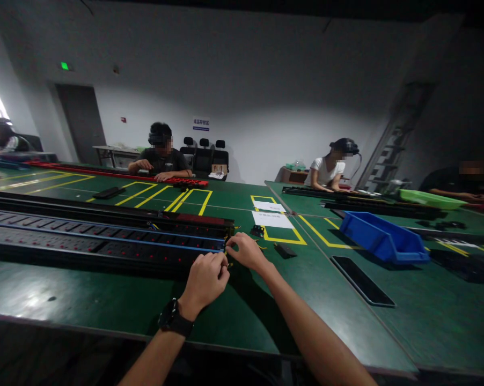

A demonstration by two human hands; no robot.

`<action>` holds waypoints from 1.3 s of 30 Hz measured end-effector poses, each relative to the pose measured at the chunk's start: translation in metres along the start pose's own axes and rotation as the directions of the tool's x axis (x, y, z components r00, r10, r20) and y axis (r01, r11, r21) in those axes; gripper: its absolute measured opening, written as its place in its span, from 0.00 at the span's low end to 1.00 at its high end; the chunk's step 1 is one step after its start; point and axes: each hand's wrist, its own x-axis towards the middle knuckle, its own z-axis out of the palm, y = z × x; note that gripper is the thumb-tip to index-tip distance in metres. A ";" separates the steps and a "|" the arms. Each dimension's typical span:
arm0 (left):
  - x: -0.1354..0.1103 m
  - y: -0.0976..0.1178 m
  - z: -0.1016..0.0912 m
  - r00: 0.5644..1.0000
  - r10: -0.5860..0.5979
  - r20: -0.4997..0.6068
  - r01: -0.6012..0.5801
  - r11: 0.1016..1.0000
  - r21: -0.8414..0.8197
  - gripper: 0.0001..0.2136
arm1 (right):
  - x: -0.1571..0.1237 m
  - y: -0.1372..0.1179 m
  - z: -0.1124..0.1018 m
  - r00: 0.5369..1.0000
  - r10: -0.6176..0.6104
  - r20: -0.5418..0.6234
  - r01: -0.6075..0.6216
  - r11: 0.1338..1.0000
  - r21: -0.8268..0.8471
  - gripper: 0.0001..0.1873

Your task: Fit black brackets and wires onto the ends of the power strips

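Note:
A long black slotted housing [145, 256] with blue strips and rows of small red dots lies across the left side of the table. At its right end, short yellow wires stick out between my hands. My left hand [207, 279], with a black watch on the wrist, is closed at the near corner of that end, fingers curled. My right hand [248, 250] is pinched at the end face, thumb and forefinger together. Whatever either hand holds is hidden or too small to name. Beyond my right hand lie a small black connector block [257, 230] and a flat black piece [285, 250].
On the right are a blue bin [382, 236], a dark tablet-like slab [361, 280] and a light green tray [431, 199]. White paper sheets [272, 219] lie over yellow tape outlines on the green table [306, 300]. Several co-workers sit at the far side and edges.

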 end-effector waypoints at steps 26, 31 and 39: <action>0.000 0.001 -0.002 1.000 0.012 0.002 -0.012 1.000 -0.020 0.05 | -0.022 0.091 -0.037 0.811 0.541 -0.223 -0.570 0.815 -0.099 0.09; 0.001 0.000 -0.002 1.000 0.010 0.007 -0.010 1.000 -0.002 0.05 | -0.022 0.080 -0.028 0.860 0.498 -0.109 -0.508 0.819 -0.267 0.07; 0.001 0.005 0.000 0.997 0.073 0.010 -0.073 0.997 -0.014 0.07 | -0.011 -0.038 -0.048 0.981 -0.023 -0.190 0.052 0.987 0.152 0.07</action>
